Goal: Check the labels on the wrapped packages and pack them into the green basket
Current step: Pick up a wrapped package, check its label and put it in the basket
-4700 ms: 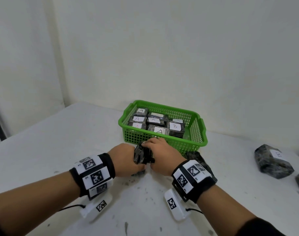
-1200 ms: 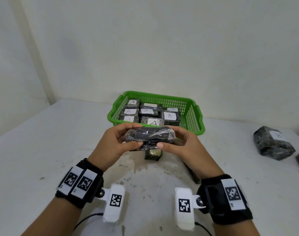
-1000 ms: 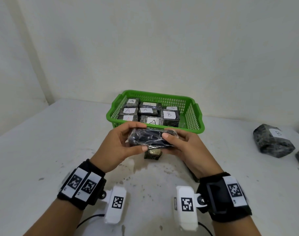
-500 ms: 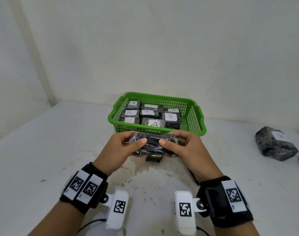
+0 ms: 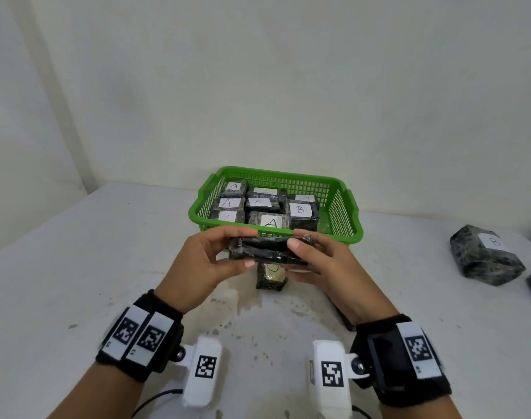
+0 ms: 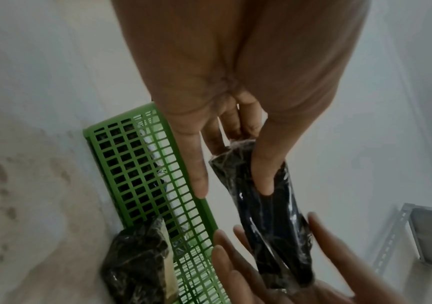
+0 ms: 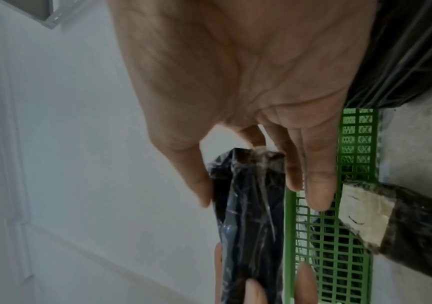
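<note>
Two hands: I see both hold one dark wrapped package (image 5: 268,251) above the table (image 5: 77,267), just near of the green basket (image 5: 346,234).
Left hand (image 5: 202,261): thumb and fingers curled round the package's left end.
Right hand (image 5: 333,264): thumb on top, fingers beneath the right end.
Label: I cannot see one on the held package.
Below: a small package (image 5: 270,278) lies on the table.
Basket: labelled packages (image 5: 270,222) inside, marked A and B.
Far right: package marked B (image 5: 484,258).

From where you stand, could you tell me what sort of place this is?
Probably a bare workroom set up as a sorting or packing station: a stained white table against plain walls, a green basket of lettered wrapped packages, and a metal shelving upright off to one side.
</note>
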